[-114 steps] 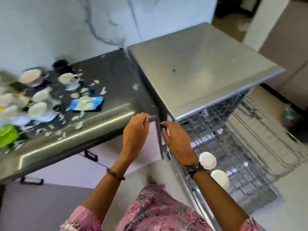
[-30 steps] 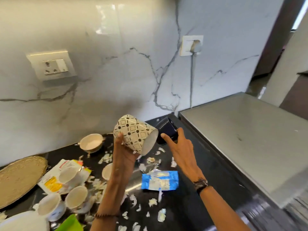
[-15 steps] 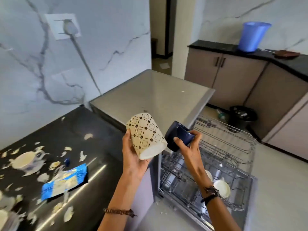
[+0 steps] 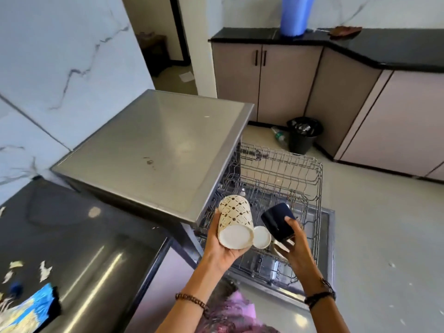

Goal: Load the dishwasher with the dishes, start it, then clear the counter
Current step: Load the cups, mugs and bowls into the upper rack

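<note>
My left hand point(image 4: 219, 249) grips a cream patterned mug point(image 4: 234, 221), tilted with its base toward me. My right hand point(image 4: 296, 246) holds a dark blue mug point(image 4: 277, 221), also tipped over. Both hang above the near corner of the pulled-out wire rack point(image 4: 310, 195) of the steel dishwasher point(image 4: 153, 150). A white cup point(image 4: 262, 236) sits in the rack just between the two mugs. The dishwasher door point(image 4: 328, 248) lies open below the rack.
The black counter point(image 4: 79, 241) at left carries torn paper scraps and a blue packet point(image 4: 28, 308). A black bin point(image 4: 304, 134) stands on the floor beyond the rack, before beige cabinets point(image 4: 283, 80). A blue bucket point(image 4: 294, 14) sits on the far counter.
I have turned from the counter to the dishwasher. Both mugs have come down and forward from beside the dishwasher top to just above the rack.
</note>
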